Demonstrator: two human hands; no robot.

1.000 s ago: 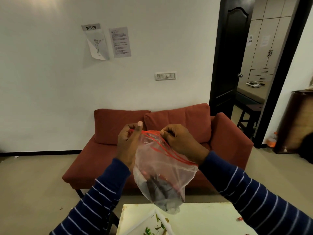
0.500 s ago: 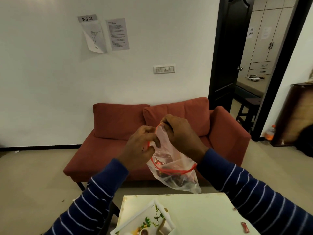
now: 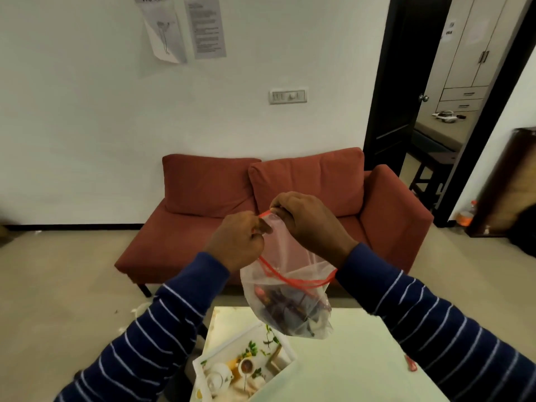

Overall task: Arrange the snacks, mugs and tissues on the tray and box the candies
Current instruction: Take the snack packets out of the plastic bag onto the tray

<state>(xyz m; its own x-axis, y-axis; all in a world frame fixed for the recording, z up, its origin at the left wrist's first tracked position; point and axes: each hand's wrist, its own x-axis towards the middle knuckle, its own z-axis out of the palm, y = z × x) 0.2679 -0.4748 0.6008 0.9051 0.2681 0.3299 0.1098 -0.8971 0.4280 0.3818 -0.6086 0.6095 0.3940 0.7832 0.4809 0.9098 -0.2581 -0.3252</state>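
Above table (image 3: 348,358), zip bag (image 3: 290,300) hanging mouth-up, both hands pinching rim

You hold a clear plastic bag (image 3: 287,288) edged with a red zip strip, its contents dark with bits of red. Your sleeves (image 3: 429,323) are navy with thin white stripes. Below you, the table (image 3: 348,369) is pale white, and at its left edge sits a white tray (image 3: 203,369) printed with green leaves and a teapot motif. Ahead of you stands a rust-red sofa (image 3: 208,184) against a white wall (image 3: 87,111), beside a black door frame (image 3: 383,82).
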